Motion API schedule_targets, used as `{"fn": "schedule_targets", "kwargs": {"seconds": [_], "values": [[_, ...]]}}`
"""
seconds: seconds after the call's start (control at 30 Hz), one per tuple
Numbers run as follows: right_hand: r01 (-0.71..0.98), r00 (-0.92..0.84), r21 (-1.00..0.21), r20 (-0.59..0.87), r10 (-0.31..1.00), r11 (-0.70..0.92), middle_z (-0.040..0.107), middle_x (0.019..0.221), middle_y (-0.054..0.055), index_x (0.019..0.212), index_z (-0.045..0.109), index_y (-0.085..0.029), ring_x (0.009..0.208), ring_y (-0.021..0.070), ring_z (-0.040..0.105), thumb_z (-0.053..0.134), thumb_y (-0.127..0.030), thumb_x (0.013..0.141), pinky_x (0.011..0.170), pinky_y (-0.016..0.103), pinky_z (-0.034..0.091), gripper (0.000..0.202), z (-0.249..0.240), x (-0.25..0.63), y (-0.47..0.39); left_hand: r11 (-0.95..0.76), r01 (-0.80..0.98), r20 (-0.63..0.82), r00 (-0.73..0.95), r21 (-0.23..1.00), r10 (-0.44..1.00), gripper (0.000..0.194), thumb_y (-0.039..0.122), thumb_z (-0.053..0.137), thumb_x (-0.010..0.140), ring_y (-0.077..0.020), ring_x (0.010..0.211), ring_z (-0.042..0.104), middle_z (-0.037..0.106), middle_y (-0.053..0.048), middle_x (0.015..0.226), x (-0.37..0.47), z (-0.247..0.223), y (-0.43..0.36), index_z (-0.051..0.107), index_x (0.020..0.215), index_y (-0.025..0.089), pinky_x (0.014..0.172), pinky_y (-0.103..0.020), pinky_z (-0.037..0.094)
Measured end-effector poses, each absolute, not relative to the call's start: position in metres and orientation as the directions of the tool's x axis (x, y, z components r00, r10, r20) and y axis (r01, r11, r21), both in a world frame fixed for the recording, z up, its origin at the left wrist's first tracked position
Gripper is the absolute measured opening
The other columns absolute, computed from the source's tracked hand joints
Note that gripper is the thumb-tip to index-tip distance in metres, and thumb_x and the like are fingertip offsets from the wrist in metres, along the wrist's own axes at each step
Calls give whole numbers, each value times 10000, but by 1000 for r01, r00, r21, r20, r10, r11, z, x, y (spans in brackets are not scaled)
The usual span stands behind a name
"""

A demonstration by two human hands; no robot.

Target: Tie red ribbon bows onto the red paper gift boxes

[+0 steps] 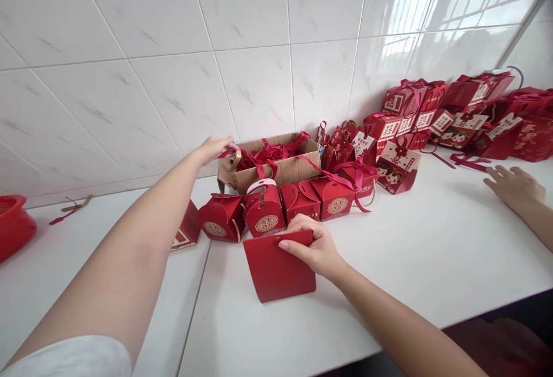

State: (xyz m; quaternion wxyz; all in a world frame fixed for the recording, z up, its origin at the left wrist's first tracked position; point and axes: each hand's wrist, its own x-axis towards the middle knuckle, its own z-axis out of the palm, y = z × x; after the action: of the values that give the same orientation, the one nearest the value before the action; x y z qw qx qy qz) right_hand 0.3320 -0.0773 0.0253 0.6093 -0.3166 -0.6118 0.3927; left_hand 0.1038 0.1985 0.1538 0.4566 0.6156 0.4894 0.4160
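My right hand (314, 245) pinches the top edge of a plain red box (280, 270), thumb on its near face and fingers behind. The box stands over the white table. My left hand (217, 149) reaches to the left end of an open cardboard box (283, 172) full of red ribbons (276, 152). Its fingers are closed around a piece of red ribbon at the rim. Between the carton and my right hand stand several red gift boxes (301, 199) with gold round emblems, some with cords or ribbons.
Many red gift boxes (397, 126) are stacked at the back right by the tiled wall. Another person's hand (516, 185) lies on the white table (432, 238) at the right. A red basin (15, 227) sits far left, beside a loose ribbon (71, 210).
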Motion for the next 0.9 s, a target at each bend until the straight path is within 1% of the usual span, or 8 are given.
{"fn": "schedule_targets", "kwargs": {"seconds": [0.1, 0.17, 0.27, 0.37, 0.43, 0.53, 0.77, 0.9], "values": [[-93, -55, -871, 489, 871, 483, 597, 757, 21, 687, 665, -219, 697, 152, 569, 744, -327, 723, 649, 308, 479, 138, 25, 332, -78, -155, 230, 114, 180, 961, 977, 366, 392, 553, 881, -185, 676, 635, 678, -129, 699, 99, 164, 185, 681, 709, 95, 755, -326, 516], [-91, -50, -876, 480, 876, 474, 595, 756, 21, 678, 658, -216, 698, 154, 569, 741, -340, 726, 650, 309, 479, 156, 26, 332, -79, -182, 213, 147, 170, 960, 974, 422, 420, 489, 913, -182, 713, 644, 680, -129, 724, 99, 171, 176, 670, 716, 93, 783, -324, 513], [-88, -47, -882, 468, 882, 463, 587, 754, 21, 669, 651, -212, 700, 155, 566, 740, -354, 724, 645, 306, 477, 177, 26, 331, -80, -194, 154, 167, 176, 969, 970, 411, 434, 472, 920, -170, 708, 643, 679, -118, 755, 99, 179, 163, 646, 764, 97, 772, -319, 509], [-98, -52, -890, 451, 891, 445, 577, 760, 20, 673, 645, -212, 699, 153, 562, 741, -362, 722, 625, 297, 475, 184, 25, 330, -79, -186, 95, 165, 199, 978, 966, 372, 475, 470, 913, -171, 674, 640, 668, -82, 733, 99, 185, 154, 604, 904, 128, 746, -326, 499], [-114, -57, -895, 439, 897, 431, 571, 769, 18, 679, 642, -213, 699, 150, 561, 740, -360, 723, 615, 290, 476, 182, 25, 330, -79, -177, 70, 159, 207, 982, 965, 411, 530, 438, 908, -186, 656, 639, 655, -68, 694, 99, 188, 149, 563, 976, 144, 741, -342, 494], [-131, -61, -893, 440, 896, 430, 567, 767, 14, 688, 645, -212, 696, 145, 558, 740, -349, 726, 619, 286, 476, 171, 24, 330, -79, -168, 56, 153, 211, 984, 965, 465, 573, 368, 913, -202, 641, 633, 641, -67, 653, 99, 192, 142, 534, 972, 142, 738, -357, 488], [-151, -63, -898, 426, 902, 414, 579, 775, 15, 686, 640, -210, 706, 147, 564, 744, -350, 721, 612, 282, 473, 178, 25, 330, -81, -206, 127, 175, 222, 970, 959, 398, 451, 337, 960, -184, 569, 590, 572, -23, 520, 99, 189, 132, 556, 938, 120, 713, -338, 463], [-149, -59, -895, 433, 900, 421, 574, 766, 11, 679, 633, -205, 703, 145, 561, 747, -341, 719, 612, 279, 467, 181, 25, 330, -81, -258, 86, 236, 213, 962, 948, 345, 381, 358, 964, -166, 540, 569, 550, -10, 507, 103, 191, 129, 564, 915, 109, 675, -316, 453]]}}
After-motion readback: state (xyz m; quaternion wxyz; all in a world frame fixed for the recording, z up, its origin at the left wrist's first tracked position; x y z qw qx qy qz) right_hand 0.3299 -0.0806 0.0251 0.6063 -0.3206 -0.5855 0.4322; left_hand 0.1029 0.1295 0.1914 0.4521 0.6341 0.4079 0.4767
